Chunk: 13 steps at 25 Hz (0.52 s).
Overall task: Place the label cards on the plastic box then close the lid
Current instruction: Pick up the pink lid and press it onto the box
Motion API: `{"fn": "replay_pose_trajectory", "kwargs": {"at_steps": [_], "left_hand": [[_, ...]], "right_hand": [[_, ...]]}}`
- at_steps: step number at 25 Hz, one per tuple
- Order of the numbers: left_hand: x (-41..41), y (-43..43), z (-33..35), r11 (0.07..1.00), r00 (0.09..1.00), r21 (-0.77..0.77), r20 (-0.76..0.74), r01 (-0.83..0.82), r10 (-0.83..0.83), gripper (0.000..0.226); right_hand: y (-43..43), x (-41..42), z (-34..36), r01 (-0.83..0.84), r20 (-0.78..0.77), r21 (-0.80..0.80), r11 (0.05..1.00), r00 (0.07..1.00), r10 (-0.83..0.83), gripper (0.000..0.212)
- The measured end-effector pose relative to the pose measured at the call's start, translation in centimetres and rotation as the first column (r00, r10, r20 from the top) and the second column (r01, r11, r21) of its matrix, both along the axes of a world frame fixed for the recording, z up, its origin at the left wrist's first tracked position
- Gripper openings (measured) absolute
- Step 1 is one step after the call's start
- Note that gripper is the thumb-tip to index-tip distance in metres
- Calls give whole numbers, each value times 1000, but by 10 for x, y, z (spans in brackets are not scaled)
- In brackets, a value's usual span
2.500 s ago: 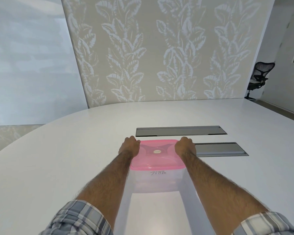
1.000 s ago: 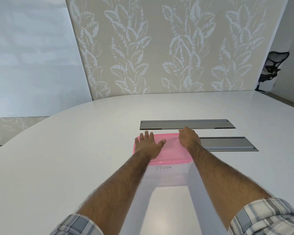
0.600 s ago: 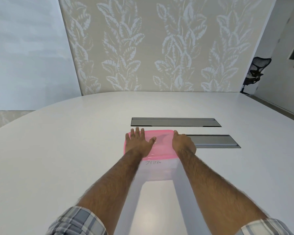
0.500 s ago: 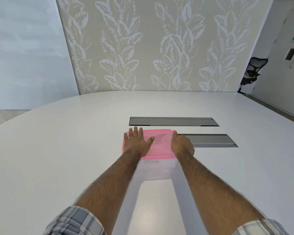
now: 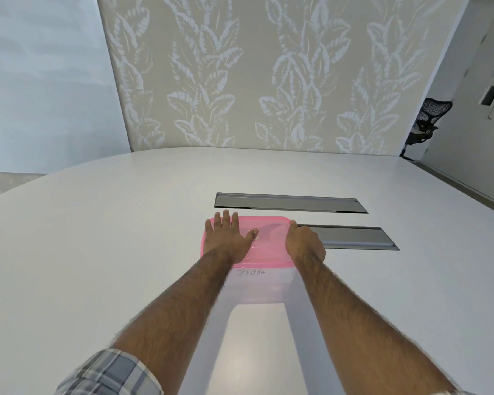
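A clear plastic box (image 5: pixel 261 287) with handwriting on its front wall stands on the white table (image 5: pixel 97 252) in the head view. A translucent pink lid (image 5: pixel 270 246) lies flat on top of it. My left hand (image 5: pixel 226 240) rests palm down on the lid's left half, fingers spread. My right hand (image 5: pixel 304 243) curls over the lid's right edge, fingers bent down the side. The label cards are not visible; the lid and my arms hide the box's inside.
Two grey recessed cable hatches (image 5: pixel 290 203) (image 5: pixel 351 238) sit in the table just behind and to the right of the box. A leaf-patterned wall stands beyond the table. A black office chair (image 5: pixel 428 121) is at the far right.
Earlier both hands gripped the lid's far corners. The left hand has since flattened onto the lid and the right hand slid back along the right edge.
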State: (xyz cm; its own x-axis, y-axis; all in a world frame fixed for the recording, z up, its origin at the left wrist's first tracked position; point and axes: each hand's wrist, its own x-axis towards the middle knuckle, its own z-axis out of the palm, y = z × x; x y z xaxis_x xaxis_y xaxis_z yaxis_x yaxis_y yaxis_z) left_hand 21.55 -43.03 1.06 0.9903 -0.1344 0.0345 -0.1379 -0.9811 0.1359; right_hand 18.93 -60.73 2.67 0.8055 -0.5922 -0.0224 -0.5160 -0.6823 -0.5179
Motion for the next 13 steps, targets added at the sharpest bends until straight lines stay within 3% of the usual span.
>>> {"fn": "replay_pose_trajectory", "kwargs": {"at_steps": [6, 13], "left_hand": [[2, -2, -2, 1000, 1000, -1, 17, -7, 7, 87], [0, -1, -1, 1000, 1000, -1, 9, -16, 16, 86]], "right_hand": [[-4, 1, -11, 38, 82, 22, 999, 996, -40, 70], [-4, 14, -6, -48, -26, -94, 994, 999, 46, 57]]}}
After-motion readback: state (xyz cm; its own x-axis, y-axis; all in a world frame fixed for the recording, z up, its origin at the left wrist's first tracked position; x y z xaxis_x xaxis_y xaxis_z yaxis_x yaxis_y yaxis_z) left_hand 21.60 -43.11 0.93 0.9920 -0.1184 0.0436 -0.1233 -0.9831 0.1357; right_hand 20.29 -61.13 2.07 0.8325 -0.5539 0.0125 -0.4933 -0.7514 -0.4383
